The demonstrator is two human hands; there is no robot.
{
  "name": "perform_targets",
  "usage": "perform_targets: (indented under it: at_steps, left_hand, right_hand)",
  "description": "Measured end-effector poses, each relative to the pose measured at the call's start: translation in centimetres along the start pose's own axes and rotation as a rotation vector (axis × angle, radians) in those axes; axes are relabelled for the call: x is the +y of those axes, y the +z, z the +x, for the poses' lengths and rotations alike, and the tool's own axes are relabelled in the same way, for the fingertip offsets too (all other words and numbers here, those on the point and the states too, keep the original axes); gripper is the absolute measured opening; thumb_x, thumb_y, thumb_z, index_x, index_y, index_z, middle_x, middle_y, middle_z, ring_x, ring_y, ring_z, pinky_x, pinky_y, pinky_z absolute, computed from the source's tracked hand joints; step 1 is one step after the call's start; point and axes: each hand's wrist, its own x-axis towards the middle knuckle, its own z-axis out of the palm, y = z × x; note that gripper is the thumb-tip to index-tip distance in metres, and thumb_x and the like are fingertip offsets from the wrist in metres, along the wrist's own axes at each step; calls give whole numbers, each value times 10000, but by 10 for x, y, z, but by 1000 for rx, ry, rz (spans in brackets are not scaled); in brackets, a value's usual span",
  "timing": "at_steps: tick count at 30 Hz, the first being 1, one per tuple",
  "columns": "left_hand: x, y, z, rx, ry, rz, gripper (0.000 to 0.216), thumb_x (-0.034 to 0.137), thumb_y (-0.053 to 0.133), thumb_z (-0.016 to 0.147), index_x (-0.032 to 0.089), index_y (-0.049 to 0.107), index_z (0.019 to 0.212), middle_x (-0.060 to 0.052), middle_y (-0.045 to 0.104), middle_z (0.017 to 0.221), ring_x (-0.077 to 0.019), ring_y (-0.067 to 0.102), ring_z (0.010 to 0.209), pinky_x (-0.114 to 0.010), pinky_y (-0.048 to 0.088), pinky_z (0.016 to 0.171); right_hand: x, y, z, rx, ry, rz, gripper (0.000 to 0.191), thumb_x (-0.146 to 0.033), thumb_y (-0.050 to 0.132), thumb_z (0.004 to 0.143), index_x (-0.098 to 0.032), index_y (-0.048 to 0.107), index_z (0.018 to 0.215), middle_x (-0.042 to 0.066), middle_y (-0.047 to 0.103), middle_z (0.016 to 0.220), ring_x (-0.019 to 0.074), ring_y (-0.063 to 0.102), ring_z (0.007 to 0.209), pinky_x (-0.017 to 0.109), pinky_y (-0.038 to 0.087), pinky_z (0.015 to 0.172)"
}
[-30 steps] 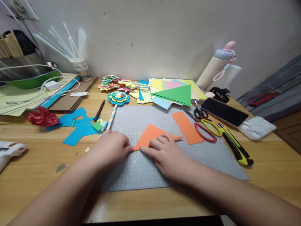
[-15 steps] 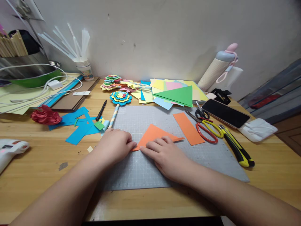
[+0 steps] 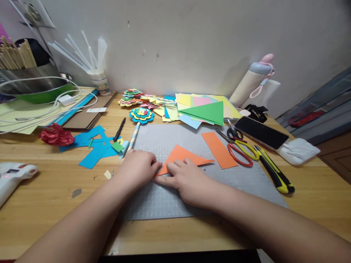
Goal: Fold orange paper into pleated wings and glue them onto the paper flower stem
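A folded sheet of orange paper (image 3: 184,155) lies as a triangle on the grey cutting mat (image 3: 161,199). My left hand (image 3: 141,167) is closed at the paper's left corner, its thumb and fingertips pinching it. My right hand (image 3: 189,180) rests on the triangle's lower part with fingers apart; one finger stretches along the lower edge to the left corner, close to the left thumb. Right of the triangle lies an orange paper strip (image 3: 219,150). The palm side of both hands is hidden.
Scissors (image 3: 242,151), a yellow-black utility knife (image 3: 274,170) and a phone (image 3: 260,132) lie to the right. Blue paper scraps (image 3: 94,153), a black pen (image 3: 119,129) and a paper flower (image 3: 141,115) on a striped stick are left. Stacked coloured paper (image 3: 204,111) lies behind.
My right hand has slid left along the paper's lower edge, its finger now reaching the left corner. My left hand stays at that corner. The view has shifted slightly.
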Motion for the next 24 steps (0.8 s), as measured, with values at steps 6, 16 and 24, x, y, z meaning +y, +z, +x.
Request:
perform_targets:
  at_steps: [6, 16, 24]
  left_hand:
    - [10, 5, 2, 33, 64, -132, 253, 361, 493, 822, 195, 636, 695, -31, 673, 720, -203, 576, 723, -351, 344, 729]
    - [14, 12, 2, 55, 179, -119, 192, 336, 534, 836, 193, 608, 731, -23, 656, 770, -219, 549, 800, -383, 323, 763]
    - [17, 12, 2, 64, 161, -72, 136, 306, 527, 846, 192, 593, 812, -34, 659, 812, -229, 555, 808, -386, 333, 770]
  right_hand:
    - [-8, 6, -6, 26, 48, 0, 556, -152, 533, 797, -321, 440, 1319, 68, 563, 1088, 240, 480, 900, 361, 336, 749]
    - [1, -6, -57, 27, 82, 244, 457, -127, 384, 910, -215, 415, 1358, 49, 436, 1411, 184, 355, 1291, 422, 290, 1068]
    - [-7, 4, -50, -14, 133, 278, 519, -146, 407, 861, -129, 381, 1379, 86, 297, 1487, 193, 215, 1383, 429, 153, 1155]
